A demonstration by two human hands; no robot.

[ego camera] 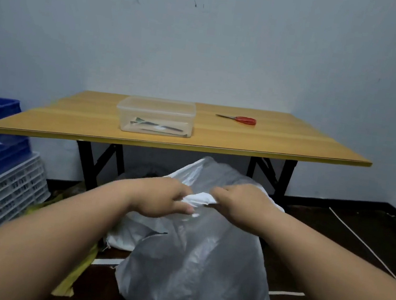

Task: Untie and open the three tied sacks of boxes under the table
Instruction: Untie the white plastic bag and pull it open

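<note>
Step in hand: untying the nearest sack; both hands work at its bunched neck, which looks to be the tied part
Left hand: fingers curled on the left end of the white twist, thumb underneath; clamped on it
Right hand: fingers curled on the right end of the same twist; clamped too; the knot itself is hidden between the two grips
Sack: stands on the floor directly below the grip, in front of the table; more pale sacking lies below-left of the grip; whether it is tied I cannot tell
Scissors: on the tabletop, well above and right of the grip, untouched
Next move, as I judge: pick the knot loose, then spread the mouth apart; the thin plastic may tear if yanked
</note>
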